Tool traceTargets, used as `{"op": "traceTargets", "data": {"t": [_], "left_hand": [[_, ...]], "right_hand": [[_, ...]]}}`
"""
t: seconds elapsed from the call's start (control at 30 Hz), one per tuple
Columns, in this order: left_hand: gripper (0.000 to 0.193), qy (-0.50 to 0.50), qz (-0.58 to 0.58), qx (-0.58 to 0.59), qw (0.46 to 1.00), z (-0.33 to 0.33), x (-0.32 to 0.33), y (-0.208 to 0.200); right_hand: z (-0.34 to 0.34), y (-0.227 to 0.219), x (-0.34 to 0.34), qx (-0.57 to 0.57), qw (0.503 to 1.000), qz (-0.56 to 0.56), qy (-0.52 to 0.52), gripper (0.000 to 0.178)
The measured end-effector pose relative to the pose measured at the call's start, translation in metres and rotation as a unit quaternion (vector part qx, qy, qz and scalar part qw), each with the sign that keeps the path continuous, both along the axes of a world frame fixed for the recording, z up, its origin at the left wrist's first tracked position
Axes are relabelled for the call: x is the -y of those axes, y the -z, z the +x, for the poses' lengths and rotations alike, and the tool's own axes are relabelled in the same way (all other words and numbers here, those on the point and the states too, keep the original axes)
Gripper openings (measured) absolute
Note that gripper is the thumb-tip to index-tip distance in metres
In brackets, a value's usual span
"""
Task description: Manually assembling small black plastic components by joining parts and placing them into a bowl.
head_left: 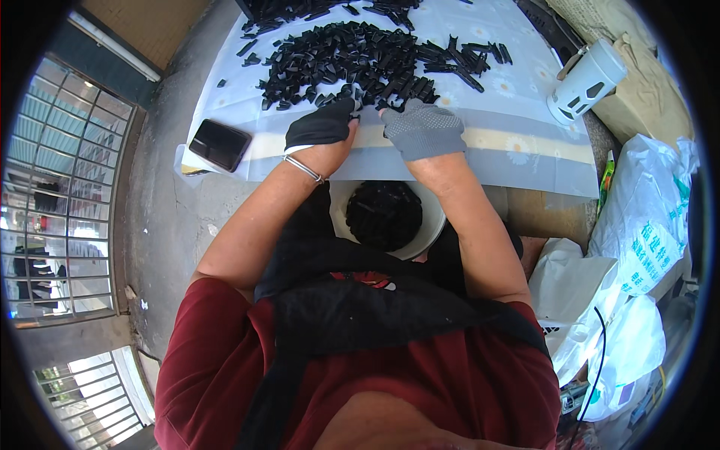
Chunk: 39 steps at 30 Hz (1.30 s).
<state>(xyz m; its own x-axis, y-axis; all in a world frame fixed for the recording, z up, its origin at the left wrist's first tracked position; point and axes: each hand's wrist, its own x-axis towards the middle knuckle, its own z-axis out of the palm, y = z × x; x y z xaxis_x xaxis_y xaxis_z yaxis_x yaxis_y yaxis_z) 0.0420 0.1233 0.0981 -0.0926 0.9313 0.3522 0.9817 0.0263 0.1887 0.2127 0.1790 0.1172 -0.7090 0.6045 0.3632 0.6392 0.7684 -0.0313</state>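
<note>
My left hand (321, 129), in a black half-finger glove (319, 120), is at the near edge of the pile of black parts (337, 60); fingers curled inward, dark bits right at the tips; can't tell if it's gripping one. My right hand (424, 131), in a grey dotted glove (439, 124), is just beside it, thumb side toward the left; fingers bent, tips against the same edge of the pile; can't tell what, if anything, is pinched there either.

Pile sits on a white daisy-print tablecloth (529, 94), beyond both hands; looser long black pieces (461, 60) lie to its right; more black parts at the far edge. Phone (220, 145), screen dark, lies on the cloth left of my left hand; pale tumbler (587, 81) stands on the right side. Below the table edge, a whitish bucket (433, 229) with black contents (384, 215); silver bracelet (303, 169) on my left wrist; plastic bags (637, 217) off to the right.
</note>
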Motion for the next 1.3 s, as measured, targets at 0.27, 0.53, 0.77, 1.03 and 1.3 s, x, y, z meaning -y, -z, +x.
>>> {"op": "traceTargets", "data": {"t": [0.27,0.53,0.77,1.03,1.3], "left_hand": [[0.031,0.01,-0.023,-0.021,0.999,0.007,-0.003,0.011],[0.033,0.082,0.046,0.0,0.996,-0.011,0.004,0.016],[0.038,0.042,-0.076,0.213,0.973,0.001,0.022,-0.022],[0.036,0.17,-0.111,0.217,0.955,-0.001,0.028,-0.035],[0.035,0.196,-0.192,0.295,0.915,0.003,0.036,-0.035]], "right_hand": [[0.005,0.025,-0.021,-0.111,0.982,0.125,-0.091,0.02],[0.007,0.02,-0.029,-0.233,0.969,0.064,-0.047,0.02],[0.021,0.003,-0.009,-0.279,0.957,0.011,-0.072,0.021],[0.028,0.006,0.016,-0.295,0.925,-0.194,-0.141,0.028],[0.028,-0.004,0.027,-0.186,0.948,-0.169,-0.193,0.027]]}}
